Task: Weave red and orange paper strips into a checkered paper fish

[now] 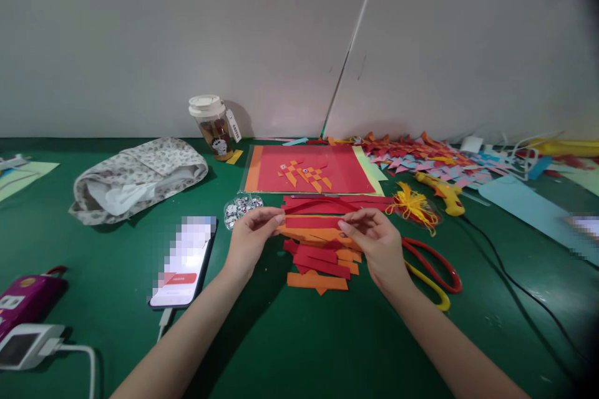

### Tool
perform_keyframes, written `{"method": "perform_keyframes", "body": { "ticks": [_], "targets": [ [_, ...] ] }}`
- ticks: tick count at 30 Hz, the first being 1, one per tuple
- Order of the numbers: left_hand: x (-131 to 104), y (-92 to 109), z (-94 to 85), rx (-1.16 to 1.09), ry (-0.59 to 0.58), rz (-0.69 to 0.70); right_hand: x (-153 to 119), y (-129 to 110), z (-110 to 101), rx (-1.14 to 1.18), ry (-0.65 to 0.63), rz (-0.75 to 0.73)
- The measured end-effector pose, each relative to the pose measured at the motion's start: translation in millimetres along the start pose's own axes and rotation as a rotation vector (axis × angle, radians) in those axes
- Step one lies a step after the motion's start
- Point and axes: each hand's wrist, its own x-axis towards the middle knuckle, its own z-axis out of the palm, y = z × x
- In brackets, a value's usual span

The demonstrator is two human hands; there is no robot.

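Observation:
Between both hands a narrow red paper strip is stretched, bowed slightly upward. My left hand pinches its left end between thumb and fingers, and my right hand pinches the right end. Below and behind it lie loose red strips and orange strips, partly overlapping. Past them is a red sheet in a clear sleeve, bearing two woven orange-and-red paper fish. What look like scissors handles, red and yellow, sit beside my right wrist, which hides the rest.
Left are a pack of googly eyes, phone, cloth bag, lidded cup and white charger. Right are yellow thread, a yellow glue gun with trailing cord, paper scraps and blue paper.

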Motion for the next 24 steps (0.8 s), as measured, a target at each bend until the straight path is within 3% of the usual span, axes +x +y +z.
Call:
{"method": "perform_keyframes", "body": {
  "ticks": [9, 15, 24],
  "targets": [
    [-2.3, -1.9, 7.7, 0.09, -0.158, -0.064, -1.1, -1.5, 2.4, 0.067, -0.007, -0.017],
    [-2.2, -4.1, 5.5, 0.005, -0.14, -0.1, -1.2, -1.5, 1.1, 0.0, -0.032, -0.038],
    [-1.3, 0.3, 4.6, 0.108, -0.063, 0.032, -0.5, 7.1, -2.0, -0.18, -0.212, -0.017]
  ]
}}
